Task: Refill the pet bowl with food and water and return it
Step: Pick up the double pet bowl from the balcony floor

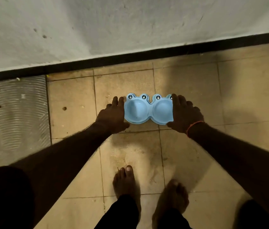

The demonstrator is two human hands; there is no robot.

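Our bare feet (150,192) stand closest, on tan floor tiles (74,103) that show wet patches and scattered specks. Dark trouser legs cover our ankles at the bottom edge.

Both our arms reach forward and down to the bowl (147,110), a light blue double dish with two round wells side by side and small cartoon eyes along its far edge. It sits flat on the tiles, a little short of the black skirting (130,57) that runs under the pale wall (130,22). Both wells look empty as far as we can tell.

Our left hand (112,115) lies against the bowl's left end, fingers straight and pointing away from us, thumb at the near corner. Our right hand (186,113) covers the right end in the same way, fingers straight over the rim and hiding one of the eyes; a thin orange thread (193,127) circles that wrist. Neither hand is curled round the bowl.

Far left, a ribbed grey mat (14,116) lies beside the tiles.
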